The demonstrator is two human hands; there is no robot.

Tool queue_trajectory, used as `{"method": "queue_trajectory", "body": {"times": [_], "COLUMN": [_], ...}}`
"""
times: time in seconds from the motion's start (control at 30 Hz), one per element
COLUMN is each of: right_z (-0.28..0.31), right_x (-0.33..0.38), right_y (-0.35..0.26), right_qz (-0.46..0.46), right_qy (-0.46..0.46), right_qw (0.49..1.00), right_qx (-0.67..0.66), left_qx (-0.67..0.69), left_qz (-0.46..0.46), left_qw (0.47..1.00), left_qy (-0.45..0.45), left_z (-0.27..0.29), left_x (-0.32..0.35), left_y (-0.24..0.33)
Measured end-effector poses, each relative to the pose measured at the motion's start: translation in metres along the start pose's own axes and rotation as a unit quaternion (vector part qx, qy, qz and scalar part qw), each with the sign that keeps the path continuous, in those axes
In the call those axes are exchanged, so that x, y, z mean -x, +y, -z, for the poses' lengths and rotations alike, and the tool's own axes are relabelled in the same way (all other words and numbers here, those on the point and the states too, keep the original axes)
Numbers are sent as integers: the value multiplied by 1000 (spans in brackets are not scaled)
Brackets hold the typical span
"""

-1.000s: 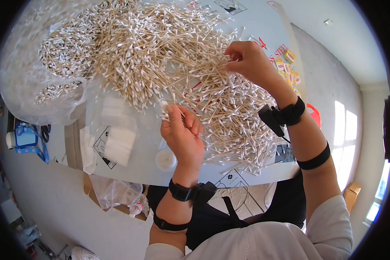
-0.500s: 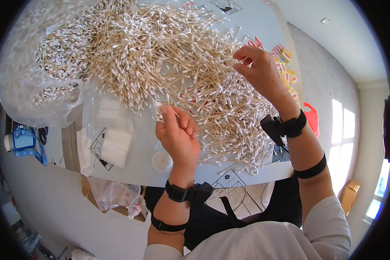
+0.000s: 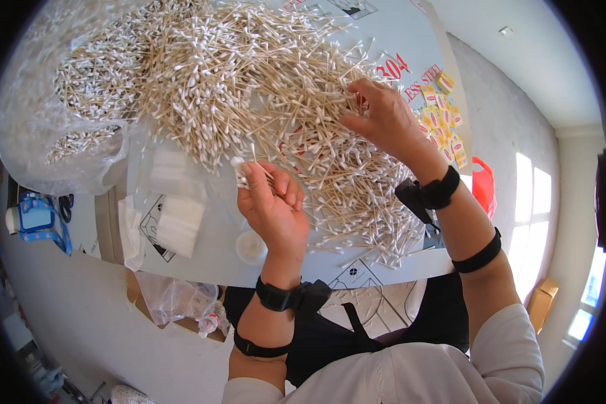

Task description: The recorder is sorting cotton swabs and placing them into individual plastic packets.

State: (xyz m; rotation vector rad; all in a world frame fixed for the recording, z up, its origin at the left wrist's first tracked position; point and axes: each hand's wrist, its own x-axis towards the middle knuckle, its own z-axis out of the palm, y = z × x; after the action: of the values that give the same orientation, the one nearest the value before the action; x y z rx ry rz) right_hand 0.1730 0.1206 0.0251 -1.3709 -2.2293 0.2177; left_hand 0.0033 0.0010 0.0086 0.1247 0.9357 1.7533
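Observation:
A big heap of cotton swabs [image 3: 209,87] with pale sticks and white tips spreads over the table. My left hand [image 3: 274,209] is closed round a small bunch of cotton swabs [image 3: 241,172], their white tips showing past the thumb. One swab sticks up apart from that bunch. Over the right part of the heap is my right hand [image 3: 384,121], thumb and fingers apart with a gap between them. I see nothing held there, though some fingertips are partly hidden. Below my left wrist's inner side stands a small round translucent container [image 3: 251,247].
A large clear plastic bag [image 3: 60,161] of swabs lies at the left. White folded sheets [image 3: 182,225] lie beside it. Small yellow packets [image 3: 444,121] line the table's right edge, near a red bag [image 3: 483,185]. Under the front edge is a cardboard box [image 3: 141,303] with plastic inside.
My right hand has moved left and slightly down over the heap, and its fingers have spread. My left hand has shifted slightly left, still holding the bunch; one swab now stands up from it.

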Motion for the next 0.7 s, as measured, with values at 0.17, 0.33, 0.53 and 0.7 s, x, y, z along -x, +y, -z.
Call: {"method": "queue_trajectory", "body": {"times": [0.17,0.33,0.53,0.7], "right_z": [4,24,47,44], "right_x": [-18,-18,3,18], "right_y": [8,13,19,10], "right_qz": [-110,-141,-178,-70], "right_qy": [24,46,-37,48], "right_qw": [985,983,982,994], "right_qx": [-127,-112,-47,66], "left_qx": [0,2,-1,-6], "left_qz": [7,4,-1,-5], "left_qw": [1000,1000,1000,1000], "left_qy": [3,1,2,5], "left_z": [0,1,2,4], "left_x": [-1,-1,-1,-1], "left_y": [1,3,5,7]}}
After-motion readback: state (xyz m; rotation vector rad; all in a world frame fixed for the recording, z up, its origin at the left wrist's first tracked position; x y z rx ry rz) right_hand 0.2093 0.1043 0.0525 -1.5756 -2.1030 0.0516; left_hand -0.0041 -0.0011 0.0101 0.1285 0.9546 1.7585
